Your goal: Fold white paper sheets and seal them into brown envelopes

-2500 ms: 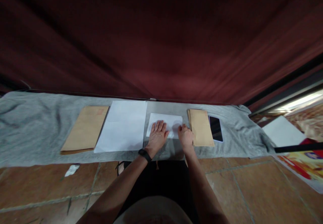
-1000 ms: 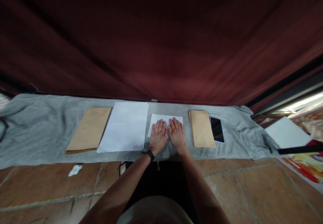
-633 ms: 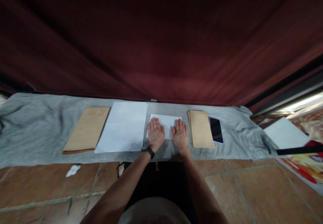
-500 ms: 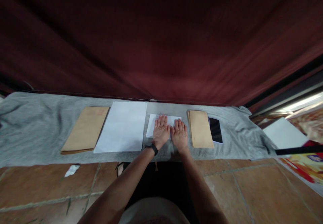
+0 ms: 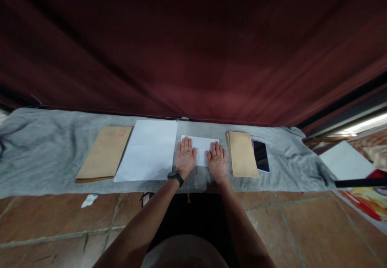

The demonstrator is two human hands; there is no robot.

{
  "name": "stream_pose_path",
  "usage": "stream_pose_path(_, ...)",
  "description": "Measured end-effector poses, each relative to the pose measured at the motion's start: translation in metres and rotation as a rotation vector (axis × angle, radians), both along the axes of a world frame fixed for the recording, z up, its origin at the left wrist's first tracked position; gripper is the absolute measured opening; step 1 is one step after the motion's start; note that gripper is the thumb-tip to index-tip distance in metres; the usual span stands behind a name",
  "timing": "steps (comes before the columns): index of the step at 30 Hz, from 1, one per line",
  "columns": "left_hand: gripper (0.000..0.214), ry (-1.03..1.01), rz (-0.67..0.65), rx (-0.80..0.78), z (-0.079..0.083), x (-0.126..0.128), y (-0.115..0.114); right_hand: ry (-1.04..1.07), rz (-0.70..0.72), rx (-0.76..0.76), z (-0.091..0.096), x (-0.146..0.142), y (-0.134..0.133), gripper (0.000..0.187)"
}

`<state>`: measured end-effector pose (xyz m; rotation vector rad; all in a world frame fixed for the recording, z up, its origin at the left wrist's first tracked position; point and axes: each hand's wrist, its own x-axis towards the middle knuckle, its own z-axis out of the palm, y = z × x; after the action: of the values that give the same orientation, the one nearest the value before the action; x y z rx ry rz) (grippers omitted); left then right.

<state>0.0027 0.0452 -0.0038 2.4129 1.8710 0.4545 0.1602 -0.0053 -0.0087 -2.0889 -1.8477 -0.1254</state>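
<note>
A small folded white sheet [image 5: 201, 148] lies on a grey cloth [image 5: 45, 151] spread over the floor. My left hand [image 5: 185, 157], with a black band at the wrist, presses flat on the sheet's left half, fingers stretched out. On the right half my right hand [image 5: 217, 160] lies flat too, a gap of paper showing between the two. Neither hand holds anything. A larger white sheet [image 5: 147, 150] sits just left of my left hand, and a stack of brown envelopes [image 5: 242, 154] just right of my right hand.
Another stack of brown envelopes [image 5: 104, 153] lies at the cloth's left, a dark phone [image 5: 261, 155] at its right. A dark red curtain [image 5: 193, 50] hangs behind. Terracotta floor tiles [image 5: 302, 227] are in front, with a paper scrap [image 5: 89, 200] and white paper [image 5: 346, 161] far right.
My hands slid apart on the folded sheet from lying side by side half a second ago. Earlier the right hand was curled at the sheet's right edge; now it lies flat.
</note>
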Motion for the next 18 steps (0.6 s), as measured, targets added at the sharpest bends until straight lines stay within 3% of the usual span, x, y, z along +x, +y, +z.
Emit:
stream_pose_path(6, 0.062, -0.021, 0.002, -0.007, 0.002, 0.0, -0.005, 0.06, -0.032, -0.032, 0.011, -0.016, 0.013, 0.051)
stream_pose_path(12, 0.059, -0.043, -0.021, -0.036, 0.001, -0.004, -0.004, 0.159, 0.195, -0.069, 0.014, -0.054, 0.037, 0.049)
stream_pose_path(18, 0.059, -0.043, -0.016, -0.054, 0.004, -0.002, -0.004, 0.086, 0.146, -0.07, 0.006, -0.047, 0.032, 0.05)
